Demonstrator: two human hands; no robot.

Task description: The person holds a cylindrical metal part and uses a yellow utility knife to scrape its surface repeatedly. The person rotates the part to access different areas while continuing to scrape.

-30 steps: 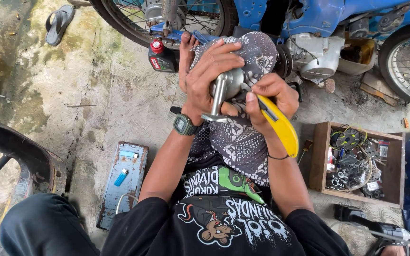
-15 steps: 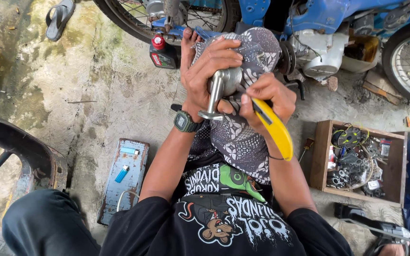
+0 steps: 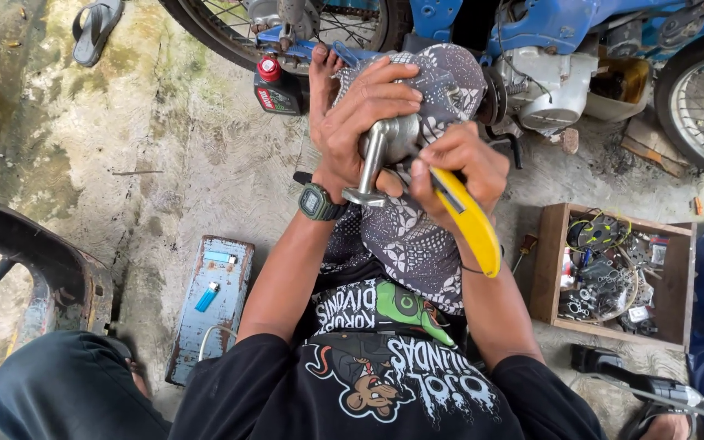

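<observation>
Metal engine part (image 3: 389,151), a silvery casting with a tube-like arm ending in a flange, sits up in front of the person, above the patterned cloth (image 3: 405,236) draped over the raised knee. The left hand (image 3: 360,122) is wrapped tight around its rounded body, fingers over the top, which appears to steady it against the knee. The right hand (image 3: 458,167) is closed around a yellow-handled utility knife (image 3: 470,224), its front end meeting the part just where the arm joins the body, the handle slanting down and away toward the wrist; that angle suits scraping at a surface. A black digital watch (image 3: 319,202) rides the left wrist.

On the concrete floor (image 3: 165,155), a wooden box of small hardware and wires (image 3: 613,273) lies near the person's right side, within easy reach. A worn blue board (image 3: 209,305) carrying a blue lighter (image 3: 207,297) lies to the left. A black oil bottle with a red cap (image 3: 275,88) stands by the spoked wheel (image 3: 287,28) of the blue motorbike (image 3: 547,41) along the far edge.
</observation>
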